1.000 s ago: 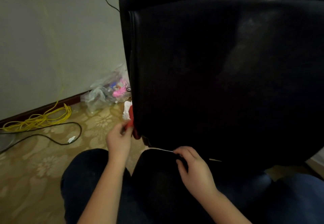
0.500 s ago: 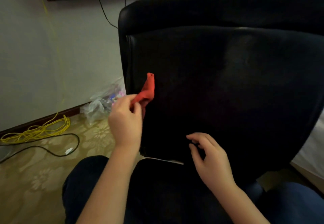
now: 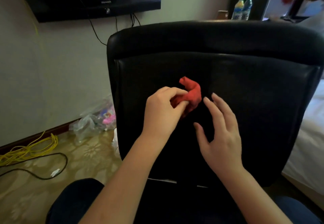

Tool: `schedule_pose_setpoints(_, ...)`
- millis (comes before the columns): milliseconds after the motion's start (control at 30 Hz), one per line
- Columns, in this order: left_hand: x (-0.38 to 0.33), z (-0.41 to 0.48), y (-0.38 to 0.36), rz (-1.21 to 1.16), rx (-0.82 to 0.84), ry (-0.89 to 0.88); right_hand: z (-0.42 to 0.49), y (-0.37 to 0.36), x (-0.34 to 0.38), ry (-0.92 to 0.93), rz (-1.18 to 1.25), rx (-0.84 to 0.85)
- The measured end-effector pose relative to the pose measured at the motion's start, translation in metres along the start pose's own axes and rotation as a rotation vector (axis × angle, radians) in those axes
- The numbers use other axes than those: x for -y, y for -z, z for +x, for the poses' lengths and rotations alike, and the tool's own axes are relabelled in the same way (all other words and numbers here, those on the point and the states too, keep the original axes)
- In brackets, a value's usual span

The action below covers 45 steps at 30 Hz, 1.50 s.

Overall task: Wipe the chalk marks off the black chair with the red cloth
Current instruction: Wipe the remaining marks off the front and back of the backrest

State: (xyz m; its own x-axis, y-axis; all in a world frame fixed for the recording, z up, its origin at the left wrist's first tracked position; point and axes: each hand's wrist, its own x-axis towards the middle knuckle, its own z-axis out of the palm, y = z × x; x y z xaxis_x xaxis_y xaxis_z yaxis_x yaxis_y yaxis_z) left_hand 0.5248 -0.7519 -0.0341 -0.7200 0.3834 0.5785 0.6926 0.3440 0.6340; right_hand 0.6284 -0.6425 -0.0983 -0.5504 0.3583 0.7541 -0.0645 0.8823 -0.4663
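Well, the black chair (image 3: 245, 101) stands with its backrest turned to the person, and I can make out no chalk marks on that dark padding from here. To wipe it well, I reckon the red cloth (image 3: 192, 94) wants spreading flat under the palm rather than bunched, then firm overlapping strokes across the backrest while the spare hand steadies the chair's edge. The left hand (image 3: 162, 113) is raised at the middle of the backrest, fingers and thumb curled, pinching the cloth; the right hand (image 3: 220, 132) hovers just beside it, fingers straight and spread, holding nothing. Crumpled, the cloth pokes up above the left knuckles against the backrest
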Motion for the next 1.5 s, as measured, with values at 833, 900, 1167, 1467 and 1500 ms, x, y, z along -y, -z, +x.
schedule_pose_setpoints(833,0.062,0.034,0.078,-0.114,-0.266,0.236,0.125,-0.105,0.051,0.159,-0.055,-0.188)
schedule_pose_setpoints(900,0.065,0.032,0.083,-0.131,-0.331,0.312,0.125,-0.131,0.080,0.268,-0.029,-0.055)
schedule_pose_setpoints(1167,0.077,0.024,0.093,-0.143,-0.373,0.452,0.126,-0.084,0.036,0.356,-0.169,-0.053)
schedule_pose_setpoints(1467,0.091,0.022,0.098,-0.153,-0.308,0.473,0.164,-0.049,0.036,0.025,-0.053,-0.144)
schedule_pose_setpoints(1500,0.092,0.021,0.101,-0.156,-0.308,0.479,0.174,-0.059,0.047,0.040,-0.041,-0.108)
